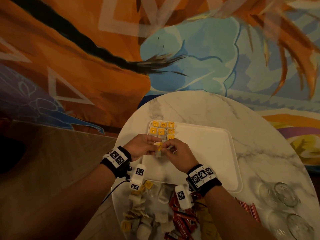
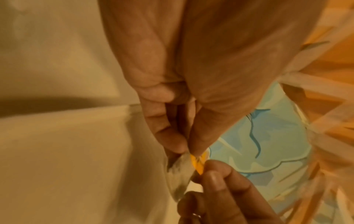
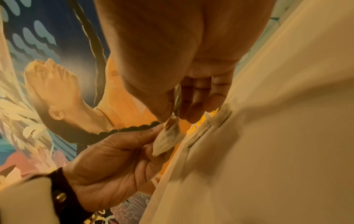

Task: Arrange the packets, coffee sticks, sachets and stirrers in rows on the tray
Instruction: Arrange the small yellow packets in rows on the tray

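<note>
1. A white tray (image 1: 207, 153) lay on the round marble table (image 1: 251, 135), set toward the table's left half.
2. In the tray's far left corner, yellow-topped packets (image 1: 162, 129) stood in rows, touching one another (seven tops could be counted in the head view; the nearest row was partly hidden by the fingers).
3. The left hand (image 1: 140, 147) was held over the tray's left edge. Its thumb and forefinger were closed in a pinch on one packet (image 2: 198, 162), which had a yellow face and a pale translucent pouch.
4. The right hand (image 1: 176, 155) met it from the other side. Its fingertips (image 2: 216, 172) gripped the same packet at the yellow edge, the remaining fingers curled.
5. The held packet was just above the tray's floor, directly at the near end of the packet rows; whether it touched the tray could not be determined.
6. The rest of the tray held nothing further that was visible.
7. Along the near edge of the table, outside the tray, lay a loose heap of pale sachets (image 1: 138, 217) and yellow packets, with red coffee sticks (image 1: 181, 220) beside them to the right.
8. Red-striped stirrers (image 1: 249, 207) lay at the near right, beside clear glasses (image 1: 284, 196).
</note>
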{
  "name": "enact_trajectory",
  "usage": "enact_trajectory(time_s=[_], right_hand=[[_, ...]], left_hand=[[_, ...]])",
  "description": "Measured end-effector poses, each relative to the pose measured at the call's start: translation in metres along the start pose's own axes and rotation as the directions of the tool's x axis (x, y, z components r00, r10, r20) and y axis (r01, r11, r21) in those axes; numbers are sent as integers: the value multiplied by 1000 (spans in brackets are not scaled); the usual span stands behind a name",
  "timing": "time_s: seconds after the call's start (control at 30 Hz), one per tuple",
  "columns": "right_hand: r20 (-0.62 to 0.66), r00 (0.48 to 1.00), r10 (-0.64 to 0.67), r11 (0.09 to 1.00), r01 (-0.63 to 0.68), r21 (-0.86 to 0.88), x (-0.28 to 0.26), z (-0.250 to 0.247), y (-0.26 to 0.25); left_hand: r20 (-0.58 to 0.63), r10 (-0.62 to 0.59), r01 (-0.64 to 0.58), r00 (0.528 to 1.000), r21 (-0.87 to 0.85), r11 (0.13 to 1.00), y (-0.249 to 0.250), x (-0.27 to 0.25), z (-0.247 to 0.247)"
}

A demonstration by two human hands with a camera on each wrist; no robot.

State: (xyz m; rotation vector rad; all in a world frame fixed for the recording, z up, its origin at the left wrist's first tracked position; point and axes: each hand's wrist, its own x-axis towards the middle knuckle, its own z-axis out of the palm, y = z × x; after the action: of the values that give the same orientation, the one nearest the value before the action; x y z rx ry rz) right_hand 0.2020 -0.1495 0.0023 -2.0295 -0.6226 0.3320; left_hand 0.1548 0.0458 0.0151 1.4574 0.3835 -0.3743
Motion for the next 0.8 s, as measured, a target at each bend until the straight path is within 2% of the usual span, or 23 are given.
enact_trajectory(time_s=[0.1,0.23,0.33,0.5,0.57,0.67,0.73,0.8], right_hand=[[-15,997,73,997,-73,0,2,-1,4],[87,987,132,991,-134,22,3,4,10],[26,984,178,980,-180,81,5,5,10],[-47,979,200,978,-197,67,10,6,9],[-47,978,205,978,-203,42,12,4,7],[-47,970,238,971,-235,51,13,-1,5],[-38,968,250,967,-248,53,11,-5,5],[-28,964,265,963,-263,56,7,-9,6]], left_hand=[[26,43,-46,999,115,992,-1,0,-2],[40,87,-93,995,207,974,-2,0,-1],[-17,90,-84,996,221,972,-4,2,4],[-94,123,-76,988,397,915,-6,10,6],[-115,153,-72,981,517,853,-5,16,5],[-158,225,-41,961,725,688,2,24,7],[-164,254,-15,953,814,580,7,28,9],[-158,275,-11,948,849,528,10,34,10]])
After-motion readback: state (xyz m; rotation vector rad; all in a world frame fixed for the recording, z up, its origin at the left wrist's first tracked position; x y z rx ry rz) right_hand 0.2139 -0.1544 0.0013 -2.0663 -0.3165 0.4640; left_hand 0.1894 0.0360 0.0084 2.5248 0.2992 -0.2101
